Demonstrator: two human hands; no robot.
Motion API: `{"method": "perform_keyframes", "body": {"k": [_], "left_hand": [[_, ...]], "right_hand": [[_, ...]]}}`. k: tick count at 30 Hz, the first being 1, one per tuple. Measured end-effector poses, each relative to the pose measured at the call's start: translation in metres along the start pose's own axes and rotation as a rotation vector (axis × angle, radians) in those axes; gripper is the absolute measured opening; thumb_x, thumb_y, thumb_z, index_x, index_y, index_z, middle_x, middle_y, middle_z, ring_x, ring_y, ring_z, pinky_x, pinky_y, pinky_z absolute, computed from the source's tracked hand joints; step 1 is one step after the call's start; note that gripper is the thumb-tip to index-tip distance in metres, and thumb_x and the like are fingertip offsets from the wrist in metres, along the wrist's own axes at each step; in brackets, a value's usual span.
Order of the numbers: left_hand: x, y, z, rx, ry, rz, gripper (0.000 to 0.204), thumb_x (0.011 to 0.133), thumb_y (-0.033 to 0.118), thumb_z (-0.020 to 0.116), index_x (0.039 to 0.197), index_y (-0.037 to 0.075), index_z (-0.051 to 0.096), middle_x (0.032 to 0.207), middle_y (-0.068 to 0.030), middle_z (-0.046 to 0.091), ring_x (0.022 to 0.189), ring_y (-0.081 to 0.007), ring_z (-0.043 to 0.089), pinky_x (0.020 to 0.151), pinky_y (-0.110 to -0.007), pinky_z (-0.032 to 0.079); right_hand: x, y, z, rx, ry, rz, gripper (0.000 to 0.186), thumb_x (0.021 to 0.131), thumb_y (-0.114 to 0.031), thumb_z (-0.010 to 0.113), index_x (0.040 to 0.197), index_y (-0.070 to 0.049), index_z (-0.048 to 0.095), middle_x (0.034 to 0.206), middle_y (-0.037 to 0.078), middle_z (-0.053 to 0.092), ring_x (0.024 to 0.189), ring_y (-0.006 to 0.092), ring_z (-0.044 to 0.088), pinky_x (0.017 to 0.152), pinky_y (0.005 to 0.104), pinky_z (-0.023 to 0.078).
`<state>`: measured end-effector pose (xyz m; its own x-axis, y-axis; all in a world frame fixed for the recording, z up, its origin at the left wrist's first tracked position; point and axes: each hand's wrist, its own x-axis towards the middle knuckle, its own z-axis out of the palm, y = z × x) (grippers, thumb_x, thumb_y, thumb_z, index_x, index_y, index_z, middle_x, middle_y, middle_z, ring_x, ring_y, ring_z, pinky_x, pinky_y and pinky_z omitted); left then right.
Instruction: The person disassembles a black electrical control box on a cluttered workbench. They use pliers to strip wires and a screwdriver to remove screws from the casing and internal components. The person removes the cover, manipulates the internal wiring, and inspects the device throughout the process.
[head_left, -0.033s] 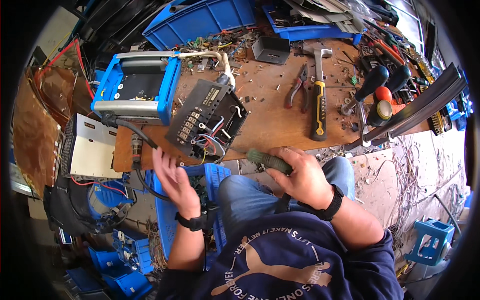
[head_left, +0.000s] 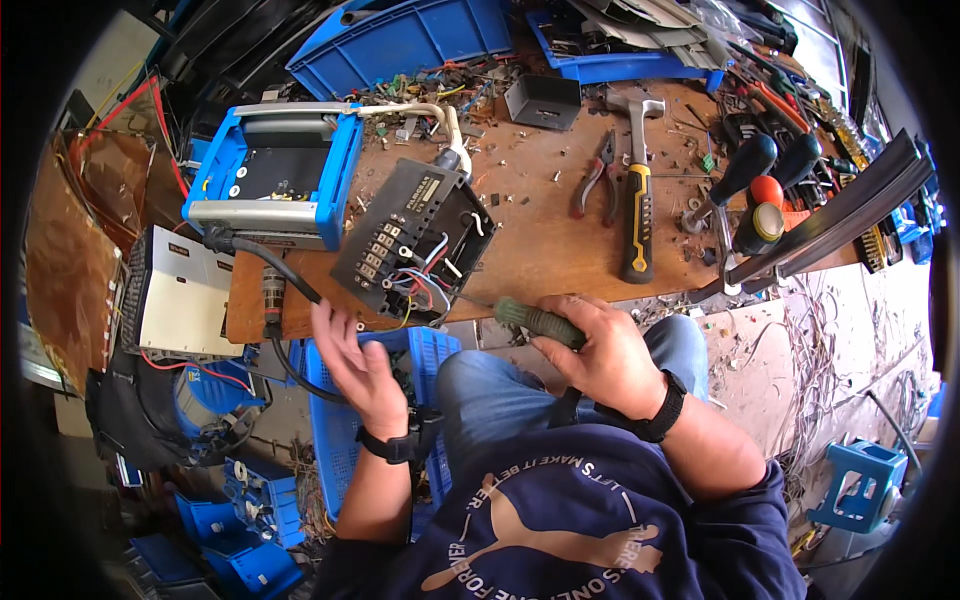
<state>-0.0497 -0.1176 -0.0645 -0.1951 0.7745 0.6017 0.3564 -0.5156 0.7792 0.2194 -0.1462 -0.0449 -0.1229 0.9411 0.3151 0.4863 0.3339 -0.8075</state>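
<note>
A screwdriver with a ribbed green handle [head_left: 538, 322] is held in my right hand [head_left: 612, 355], its thin shaft pointing left at the near corner of a black electrical box [head_left: 415, 240]. The box lies tilted on the workbench, with a row of screw terminals on top and coloured wires in its open side. My left hand [head_left: 362, 375] has its fingers spread and holds nothing. It hovers just off the bench's front edge, its fingertips close to a thick black cable [head_left: 285, 268], below the box's left corner.
On the wooden bench [head_left: 550, 220] a blue-framed unit [head_left: 275, 170] stands left. A hammer [head_left: 638, 200], pliers [head_left: 597, 180] and a small black cover [head_left: 543, 101] lie right of the box. Several tools crowd the far right. A blue crate [head_left: 340, 440] sits below my left hand.
My left hand has shifted slightly right and toward me, its fingers still spread. The right hand and screwdriver look unchanged.
</note>
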Motion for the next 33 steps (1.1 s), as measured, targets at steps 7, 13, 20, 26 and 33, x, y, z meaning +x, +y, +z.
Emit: {"method": "perform_keyframes", "body": {"k": [7, 13, 20, 26, 33], "left_hand": [[-0.008, -0.020, 0.017, 0.096, -0.107, -0.158, 0.097, 0.074, 0.011, 0.084, 0.150, 0.000, 0.024, 0.144, -0.0161, 0.039, 0.128, -0.0260, 0.044, 0.111, -0.039, 0.033], [0.018, -0.016, 0.030, -0.035, -0.054, -0.266, 0.100, 0.068, -0.001, 0.084, 0.148, -0.002, 0.026, 0.138, -0.0167, 0.049, 0.123, -0.0237, 0.050, 0.104, -0.036, 0.040], [0.030, -0.017, 0.026, -0.063, -0.056, -0.188, 0.087, 0.064, -0.007, 0.083, 0.139, -0.003, 0.040, 0.125, -0.0147, 0.059, 0.112, -0.0213, 0.059, 0.095, -0.033, 0.048], [0.060, -0.031, 0.011, -0.121, -0.287, -0.161, 0.075, 0.063, -0.006, 0.084, 0.128, -0.001, 0.048, 0.120, -0.0116, 0.061, 0.108, -0.0173, 0.059, 0.091, -0.033, 0.049], [0.100, -0.047, -0.001, -0.135, -0.552, -0.254, 0.097, 0.061, -0.003, 0.087, 0.144, 0.001, 0.036, 0.132, -0.0092, 0.057, 0.120, -0.0152, 0.053, 0.102, -0.030, 0.044]], "right_hand": [[-0.002, 0.002, 0.001, -0.007, 0.012, 0.036, 0.035, 0.079, -0.015, 0.073, 0.110, -0.001, 0.065, 0.090, 0.020, 0.067, 0.084, 0.0370, 0.065, 0.073, 0.0402, 0.052], [0.004, -0.008, -0.005, 0.000, -0.014, 0.029, 0.035, 0.079, -0.016, 0.074, 0.110, -0.001, 0.065, 0.092, 0.019, 0.067, 0.087, 0.0379, 0.065, 0.075, 0.0411, 0.052], [0.016, -0.016, -0.010, -0.027, -0.033, 0.018, 0.036, 0.078, -0.016, 0.076, 0.109, -0.001, 0.066, 0.093, 0.019, 0.068, 0.088, 0.0369, 0.066, 0.077, 0.0396, 0.052], [0.018, -0.024, -0.015, 0.023, 0.001, 0.038, 0.035, 0.078, -0.014, 0.076, 0.109, -0.001, 0.066, 0.093, 0.018, 0.069, 0.087, 0.0339, 0.067, 0.078, 0.0372, 0.052], [0.017, -0.011, -0.033, 0.232, 0.062, 0.226, 0.029, 0.084, -0.006, 0.074, 0.109, 0.003, 0.064, 0.081, 0.003, 0.065, 0.070, 0.0079, 0.060, 0.063, 0.0238, 0.049]]}}
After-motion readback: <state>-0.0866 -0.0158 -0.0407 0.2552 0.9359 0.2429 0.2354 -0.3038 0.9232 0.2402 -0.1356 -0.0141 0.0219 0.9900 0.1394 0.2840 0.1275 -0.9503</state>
